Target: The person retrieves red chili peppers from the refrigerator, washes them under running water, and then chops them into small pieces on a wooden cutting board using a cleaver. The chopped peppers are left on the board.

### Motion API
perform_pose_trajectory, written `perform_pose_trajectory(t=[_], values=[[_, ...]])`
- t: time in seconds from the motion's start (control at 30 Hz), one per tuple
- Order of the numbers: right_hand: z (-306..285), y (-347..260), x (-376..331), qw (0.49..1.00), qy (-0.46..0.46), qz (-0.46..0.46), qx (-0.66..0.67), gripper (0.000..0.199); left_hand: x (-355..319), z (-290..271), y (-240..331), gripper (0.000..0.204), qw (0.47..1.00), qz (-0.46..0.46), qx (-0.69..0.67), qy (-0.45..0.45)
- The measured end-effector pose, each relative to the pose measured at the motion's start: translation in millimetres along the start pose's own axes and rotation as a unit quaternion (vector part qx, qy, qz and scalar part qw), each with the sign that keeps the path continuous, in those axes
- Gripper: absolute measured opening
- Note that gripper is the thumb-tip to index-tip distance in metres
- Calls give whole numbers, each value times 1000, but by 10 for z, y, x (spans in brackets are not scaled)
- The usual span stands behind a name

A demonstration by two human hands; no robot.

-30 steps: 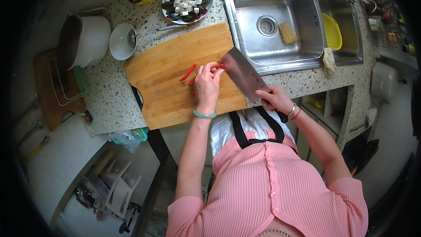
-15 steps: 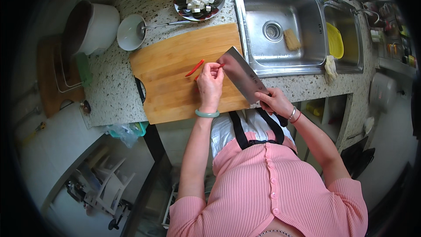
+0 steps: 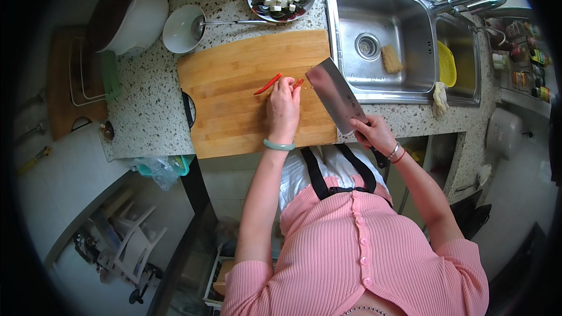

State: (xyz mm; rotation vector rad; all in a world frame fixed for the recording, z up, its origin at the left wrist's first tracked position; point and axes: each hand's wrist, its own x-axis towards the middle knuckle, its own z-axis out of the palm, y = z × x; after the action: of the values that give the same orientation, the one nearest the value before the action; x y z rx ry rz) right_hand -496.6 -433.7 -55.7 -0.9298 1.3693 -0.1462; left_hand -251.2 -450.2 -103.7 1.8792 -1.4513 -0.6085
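Observation:
My left hand [image 3: 284, 112], with a green bangle at the wrist, rests on the wooden cutting board [image 3: 228, 99]. Its fingers are bent and drawn together at a small piece of red chili pepper [image 3: 298, 83]; how firmly they grip it is hard to see. Left of the fingertips lies a longer red chili strip [image 3: 268, 84]. In my right hand [image 3: 376, 134] is the dark handle of a broad cleaver [image 3: 338, 96], the fingers wrapped round it. The tilted blade spans the board's right edge, a small gap away from the chili piece.
Behind the board stand a plate of white cubes and dark pieces [image 3: 281, 11], a white bowl [image 3: 178, 30] with a metal ladle [image 3: 234, 22], and a large white pot [image 3: 137, 20]. The steel sink [image 3: 345, 85] to the right holds a sponge [image 3: 391, 59] and a yellow basket [image 3: 446, 65].
The cleaver has moved a little right, away from my left fingertips. The chili piece now shows beside those fingers, clear of the blade. The whole view has shifted slightly.

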Motion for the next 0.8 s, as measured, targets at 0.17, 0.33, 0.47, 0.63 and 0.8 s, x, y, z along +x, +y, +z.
perform_pose_trajectory(t=[0.17,0.33,0.47,0.63,0.8], values=[[62,-22,-30,1000,-9,-2,-4,35,68,46,122,13,997,-5,66,-35],[131,-102,-67,1000,-1,-8,1,34,72,55,-8,15,999,-14,-2,-32],[236,-243,-141,999,-6,-15,35,31,-16,-252,-36,11,927,-206,-308,-59],[490,-466,-171,996,-62,-42,42,26,-329,-1238,-295,12,784,-316,-535,7],[1056,-814,-132,984,-144,-62,-90,30,-943,-2078,-1005,12,736,-299,-553,251]])
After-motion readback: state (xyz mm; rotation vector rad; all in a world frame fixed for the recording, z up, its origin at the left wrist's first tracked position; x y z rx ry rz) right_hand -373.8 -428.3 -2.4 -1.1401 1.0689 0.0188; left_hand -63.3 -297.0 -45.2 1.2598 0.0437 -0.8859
